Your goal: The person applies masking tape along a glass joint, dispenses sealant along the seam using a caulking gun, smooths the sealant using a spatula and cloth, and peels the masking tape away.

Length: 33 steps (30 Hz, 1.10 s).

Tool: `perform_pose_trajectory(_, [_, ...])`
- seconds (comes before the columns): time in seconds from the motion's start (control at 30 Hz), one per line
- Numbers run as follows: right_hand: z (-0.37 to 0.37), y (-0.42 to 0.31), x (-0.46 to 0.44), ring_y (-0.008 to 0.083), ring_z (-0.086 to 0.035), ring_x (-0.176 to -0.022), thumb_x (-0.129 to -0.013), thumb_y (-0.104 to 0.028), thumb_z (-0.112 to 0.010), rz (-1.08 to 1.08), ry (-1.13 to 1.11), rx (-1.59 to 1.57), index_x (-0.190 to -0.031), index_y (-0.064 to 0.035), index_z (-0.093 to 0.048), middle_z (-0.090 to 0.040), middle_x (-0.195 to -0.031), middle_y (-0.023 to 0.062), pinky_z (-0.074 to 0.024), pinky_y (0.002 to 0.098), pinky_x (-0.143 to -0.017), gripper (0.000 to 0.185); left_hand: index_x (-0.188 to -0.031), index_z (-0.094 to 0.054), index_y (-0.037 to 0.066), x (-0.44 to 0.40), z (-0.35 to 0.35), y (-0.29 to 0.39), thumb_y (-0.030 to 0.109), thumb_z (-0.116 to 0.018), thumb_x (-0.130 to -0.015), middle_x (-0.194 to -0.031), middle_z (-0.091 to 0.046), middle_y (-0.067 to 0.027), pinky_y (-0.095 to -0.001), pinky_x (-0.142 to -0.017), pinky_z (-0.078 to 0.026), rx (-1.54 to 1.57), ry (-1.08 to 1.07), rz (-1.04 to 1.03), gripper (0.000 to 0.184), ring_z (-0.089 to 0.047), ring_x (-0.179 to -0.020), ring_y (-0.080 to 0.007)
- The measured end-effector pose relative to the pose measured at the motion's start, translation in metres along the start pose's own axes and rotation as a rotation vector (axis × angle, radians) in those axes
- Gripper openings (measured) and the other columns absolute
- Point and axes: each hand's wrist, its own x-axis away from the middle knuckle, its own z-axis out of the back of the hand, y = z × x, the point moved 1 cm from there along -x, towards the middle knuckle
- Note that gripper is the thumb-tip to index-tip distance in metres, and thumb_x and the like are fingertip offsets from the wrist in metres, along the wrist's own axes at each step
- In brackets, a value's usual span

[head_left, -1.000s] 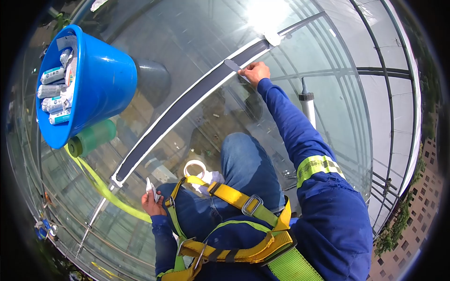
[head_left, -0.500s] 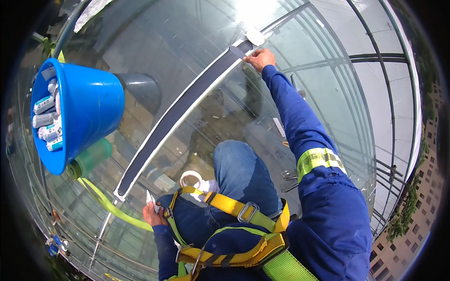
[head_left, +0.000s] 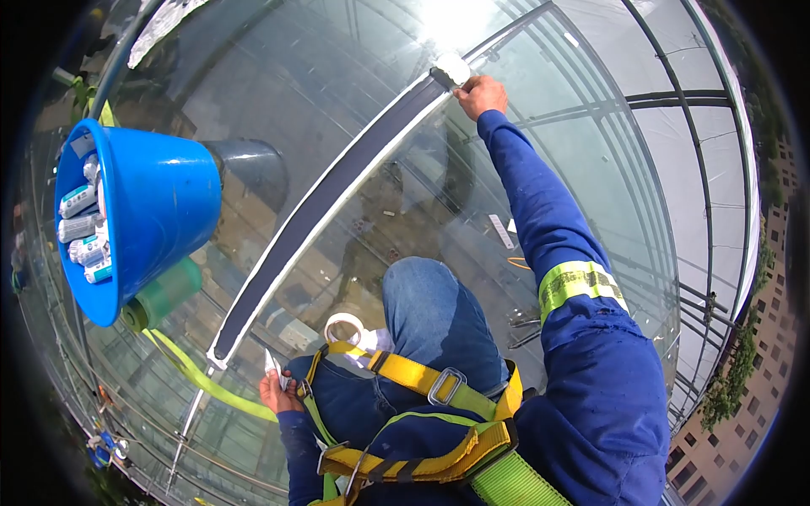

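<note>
My right hand [head_left: 483, 95] is closed in a pinch at the far end of a long dark strip [head_left: 316, 202] with white borders on the glass. A small dark, flat spatula-like piece [head_left: 441, 78] shows by its fingertips, partly hidden. A white rounded lump [head_left: 453, 67] lies right beside the fingers. Low at the left, my left hand [head_left: 277, 395] is closed around a white pointed piece [head_left: 272, 364], whose exact kind I cannot make out. This hand is near the strip's close end, apart from it.
A blue bucket [head_left: 169, 185] holding several white sausage-shaped packs stands at left, beside a green bottle [head_left: 169, 295]. A yellow-green strap [head_left: 190, 371] runs to my harness [head_left: 439, 379]. A tape roll [head_left: 344, 329] sits by my knee. Small items lie on the glass [head_left: 582, 160].
My right hand has shifted slightly right and up, and the grey flat piece, earlier plainly seen across the strip, is now mostly hidden. My left hand has barely moved.
</note>
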Motion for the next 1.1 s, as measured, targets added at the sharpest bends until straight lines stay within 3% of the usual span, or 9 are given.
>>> perform_pose_trajectory(0.33, [-0.018,0.009,0.009,0.032,-0.067,-0.075,-0.083,-0.019,-0.063,0.372,0.228,0.293,-0.084,-0.012,-0.068,-0.067,-0.081,0.0103,-0.0527,0.0462,-0.069,0.008,-0.097,-0.055,0.007,-0.002,0.004,-0.003,0.022,-0.066,-0.093,-0.083,-0.065,-0.0058,-0.023,-0.053,-0.054,0.02,0.001,0.004,0.018,-0.065,-0.07,-0.0121])
perform_pose_trajectory(0.43, [-0.021,0.012,0.011,0.0304,-0.066,-0.07,-0.081,-0.014,-0.061,0.674,0.278,0.415,-0.082,-0.0111,-0.063,-0.062,-0.079,0.0104,-0.0517,0.0445,-0.064,0.004,-0.097,-0.055,0.007,-0.004,0.004,-0.008,0.022,-0.066,-0.093,-0.084,-0.065,-0.0059,-0.0239,-0.053,-0.055,0.03,0.001,0.007,0.018,-0.065,-0.07,-0.0128])
perform_pose_trajectory(0.53, [-0.011,0.007,0.021,0.0249,-0.066,-0.072,-0.076,-0.011,-0.061,0.75,0.365,0.419,-0.078,-0.0131,-0.059,-0.06,-0.077,0.007,-0.051,0.0397,-0.064,0.004,-0.096,-0.056,0.006,-0.003,0.005,-0.007,0.021,-0.066,-0.092,-0.084,-0.065,-0.006,-0.0253,-0.053,-0.055,0.032,0.006,0.019,0.018,-0.066,-0.07,-0.014])
perform_pose_trajectory(0.77, [0.075,-0.039,0.082,0.0291,-0.065,-0.07,-0.084,-0.018,-0.065,0.742,0.514,0.188,-0.08,-0.0112,-0.06,-0.061,-0.08,0.0085,-0.0508,0.0417,-0.064,0.01,-0.099,-0.055,0.004,-0.001,0.04,-0.02,0.019,-0.066,-0.092,-0.084,-0.065,-0.0077,-0.0302,-0.052,-0.058,0.101,-0.061,-0.094,0.019,-0.067,-0.068,-0.0183])
perform_pose_trajectory(0.83, [0.109,-0.062,0.112,0.0301,-0.065,-0.072,-0.086,-0.021,-0.066,0.665,0.477,-0.017,-0.08,-0.0096,-0.059,-0.063,-0.083,0.0092,-0.0513,0.042,-0.064,0.015,-0.099,-0.052,0.005,0.016,0.028,-0.004,0.018,-0.066,-0.092,-0.085,-0.065,-0.0101,-0.0323,-0.051,-0.058,0.135,-0.018,-0.073,0.02,-0.068,-0.069,-0.0206])
perform_pose_trajectory(0.87, [0.116,-0.065,0.121,0.0244,-0.066,-0.068,-0.09,-0.022,-0.066,0.671,0.417,-0.05,-0.088,-0.0068,-0.062,-0.065,-0.083,0.0079,-0.0512,0.0377,-0.059,0.016,-0.1,-0.052,0.006,0.017,0.03,-0.004,0.017,-0.066,-0.092,-0.086,-0.066,-0.0104,-0.0332,-0.051,-0.058,0.151,-0.062,-0.117,0.02,-0.068,-0.07,-0.0215])
perform_pose_trajectory(0.97, [0.146,-0.083,0.185,0.0148,-0.062,-0.061,-0.092,-0.017,-0.064,0.427,-0.006,-0.579,-0.098,-0.0056,-0.063,-0.064,-0.078,0.005,-0.0489,0.0316,-0.053,0.013,-0.106,-0.054,0.006,0.048,0.017,0.005,0.019,-0.066,-0.093,-0.089,-0.066,-0.0101,-0.0365,-0.054,-0.059,0.327,-0.155,-0.138,0.023,-0.069,-0.072,-0.0233])
perform_pose_trajectory(1.0, [0.148,-0.086,0.208,0.0081,-0.054,-0.055,-0.094,-0.016,-0.063,0.384,-0.042,-0.661,-0.107,-0.0026,-0.062,-0.06,-0.074,0.0022,-0.0435,0.0255,-0.048,0.018,-0.108,-0.055,0.005,0.06,0.014,0.011,0.019,-0.065,-0.093,-0.089,-0.066,-0.01,-0.0364,-0.053,-0.059,0.32,-0.208,-0.167,0.022,-0.069,-0.071,-0.0234])
perform_pose_trajectory(1.1, [0.161,-0.1,0.305,0.0071,-0.047,-0.051,-0.095,-0.021,-0.062,0.117,-0.367,-1.024,-0.114,0.0018,-0.059,-0.056,-0.072,0.0009,-0.0392,0.0244,-0.046,0.029,-0.113,-0.055,0.001,0.099,0.01,0.022,0.013,-0.059,-0.096,-0.093,-0.066,-0.0112,-0.0349,-0.056,-0.06,0.294,-0.345,-0.235,0.021,-0.069,-0.074,-0.0221])
